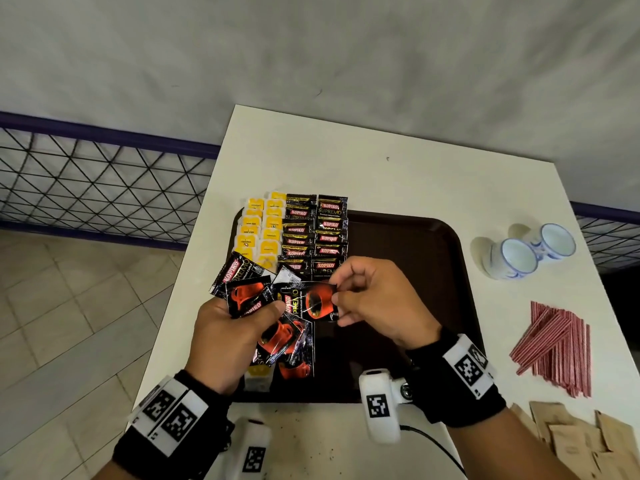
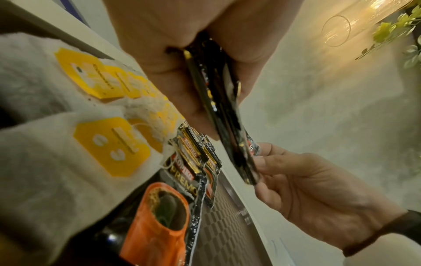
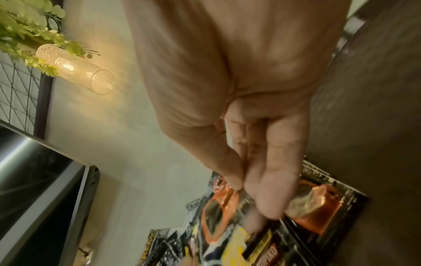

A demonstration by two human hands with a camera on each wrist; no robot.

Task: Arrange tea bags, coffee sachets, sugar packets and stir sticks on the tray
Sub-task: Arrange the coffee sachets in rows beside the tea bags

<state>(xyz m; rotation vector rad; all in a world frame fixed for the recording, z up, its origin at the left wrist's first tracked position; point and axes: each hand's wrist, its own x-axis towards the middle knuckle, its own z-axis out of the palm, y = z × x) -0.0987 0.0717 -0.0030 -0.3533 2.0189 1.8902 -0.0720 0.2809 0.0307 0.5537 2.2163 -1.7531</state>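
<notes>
A dark brown tray [image 1: 415, 258] lies on the white table. At its far left stand rows of yellow-tagged tea bags [image 1: 258, 230] and black coffee sachets [image 1: 313, 233]. My left hand [image 1: 225, 334] grips a fanned bunch of coffee sachets [image 1: 249, 292] above the tray's left side; the left wrist view shows that bunch edge-on [image 2: 223, 111]. My right hand [image 1: 367, 299] pinches the right end of one sachet [image 1: 311, 301] from that bunch, thumb and fingers closed on its edge. More sachets [image 1: 287, 348] lie on the tray below my left hand.
Two blue-and-white cups [image 1: 533, 251] lie on their sides at the table's right. Red striped stir sticks [image 1: 557, 344] are heaped near the right edge, brown sugar packets [image 1: 571, 438] at the near right corner. A mesh fence [image 1: 86, 181] runs left of the table.
</notes>
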